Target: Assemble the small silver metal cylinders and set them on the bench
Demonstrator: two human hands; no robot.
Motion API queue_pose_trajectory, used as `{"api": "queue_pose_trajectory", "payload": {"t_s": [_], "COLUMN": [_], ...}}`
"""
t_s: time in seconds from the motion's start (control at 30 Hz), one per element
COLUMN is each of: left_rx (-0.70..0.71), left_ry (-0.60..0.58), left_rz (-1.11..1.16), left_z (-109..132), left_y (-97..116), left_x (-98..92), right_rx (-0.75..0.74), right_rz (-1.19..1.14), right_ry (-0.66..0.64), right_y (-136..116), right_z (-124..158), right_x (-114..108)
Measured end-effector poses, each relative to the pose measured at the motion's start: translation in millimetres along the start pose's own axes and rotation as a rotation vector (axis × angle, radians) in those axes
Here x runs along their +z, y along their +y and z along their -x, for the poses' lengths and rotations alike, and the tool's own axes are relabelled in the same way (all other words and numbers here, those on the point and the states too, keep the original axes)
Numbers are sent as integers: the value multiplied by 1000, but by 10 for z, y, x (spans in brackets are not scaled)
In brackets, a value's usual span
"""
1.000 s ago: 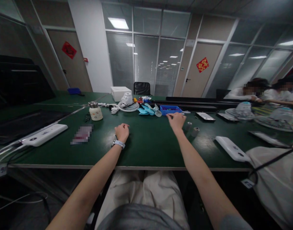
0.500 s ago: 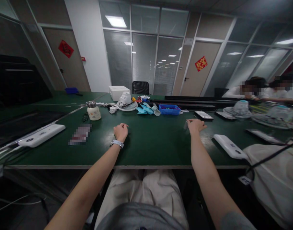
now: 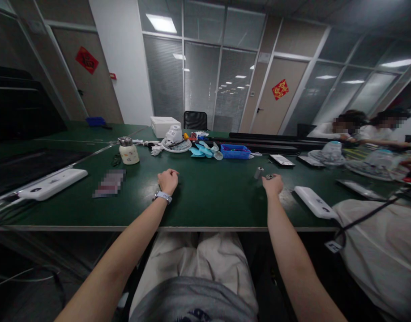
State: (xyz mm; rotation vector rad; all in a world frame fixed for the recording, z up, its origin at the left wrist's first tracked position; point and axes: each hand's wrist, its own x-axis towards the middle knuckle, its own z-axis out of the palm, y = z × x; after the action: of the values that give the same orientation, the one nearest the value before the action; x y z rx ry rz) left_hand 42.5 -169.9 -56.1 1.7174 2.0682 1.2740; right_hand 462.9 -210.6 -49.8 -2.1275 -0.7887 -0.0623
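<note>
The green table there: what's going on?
A person sits at the table, right hand at a small silver cylinder; whether it is gripped is hard to tell. A second cylinder stands just to the left. The left hand, loosely curled, shows nothing in it. Farther back lie a blue bin and light-blue fan blades.

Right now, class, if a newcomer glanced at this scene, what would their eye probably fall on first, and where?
Probably the red diamond-shaped signs, one on each door in the background. Next might come the bright blue tray on the green table, with light-blue blades to its left. Nearer, the right hand is at a small gray cylinder, another just to its left.
</note>
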Motion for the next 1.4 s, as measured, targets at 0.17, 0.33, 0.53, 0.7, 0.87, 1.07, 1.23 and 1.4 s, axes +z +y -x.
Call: {"api": "queue_pose_trajectory", "payload": {"t_s": [0.17,0.33,0.53,0.7,0.87,1.07,1.23,1.4], "left_rx": [55,170,540,629,508,479,402,376], "left_ry": [-2,-8,-109,-143,-179,-136,-55,1], "left_rz": [5,55,196,208,143,164,159,161], "left_z": [-2,-28,101,154,152,142,80,44], "left_y": [-25,-5,165,225,271,319,242,188], "left_x": [47,108,109,92,61,56,67,31], "right_rx": [51,-109,-417,-562,-592,-619,-662,-680], "right_rz": [-23,-195,-624,-731,-735,-722,-686,-660], "right_ry": [-52,-117,-608,-805,-803,-767,-751,-709], "right_y": [-41,-362,-1033,-1361,-1381,-1356,-1369,-1353], "right_z": [43,342,1199,1734,1880,1891,1915,1931], "right_x": [-22,159,724,887,809,737,706,692]}}
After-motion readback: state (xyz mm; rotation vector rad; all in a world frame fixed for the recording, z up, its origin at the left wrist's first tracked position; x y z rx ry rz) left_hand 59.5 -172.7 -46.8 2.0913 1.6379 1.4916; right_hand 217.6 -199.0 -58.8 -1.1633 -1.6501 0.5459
